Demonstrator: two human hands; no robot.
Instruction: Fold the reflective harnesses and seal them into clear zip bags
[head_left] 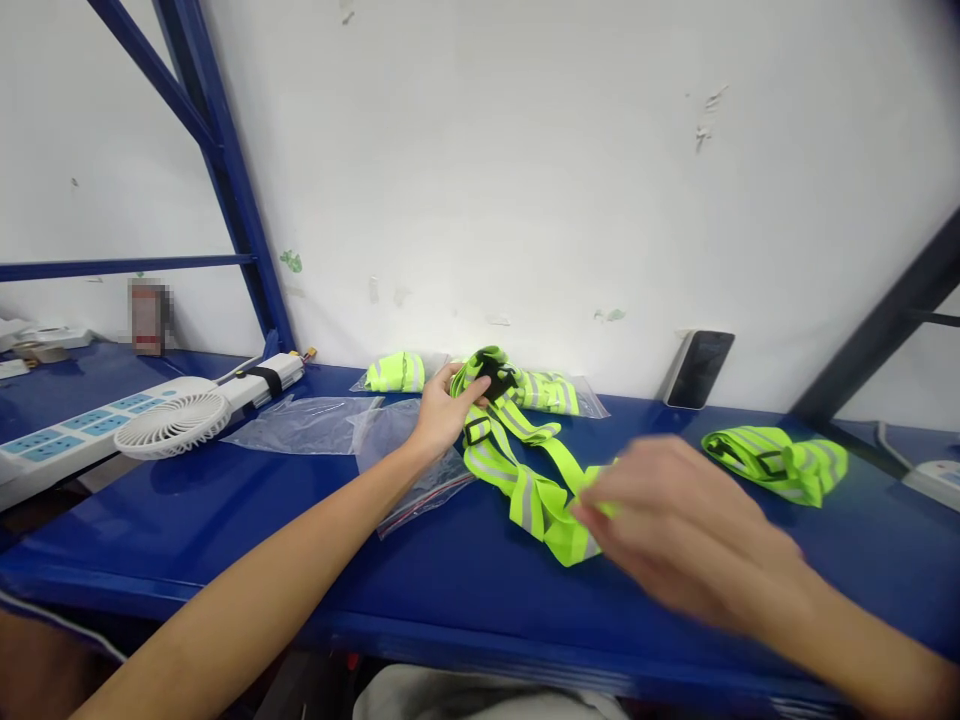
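Observation:
My left hand (447,405) is closed around the black part of a neon-yellow reflective strap (527,500) with grey stripes and black buckles. Its loose bands trail down across the blue table. My right hand (667,520), smeared by motion, has its fingers pinched on the far end of the same strap, above the table front. To the right lies a second reflective strap (776,462), folded into a bundle. Behind my left hand are a bagged neon-yellow bundle (395,372) and another bagged bundle (551,392), partly covered by the held strap.
Clear plastic bags (304,425) lie left of my left hand. A white fan (174,425) rests by a long power strip (90,425) at the left. A phone (700,370) leans on the wall at the back right. Blue frame posts (225,180) rise at the left.

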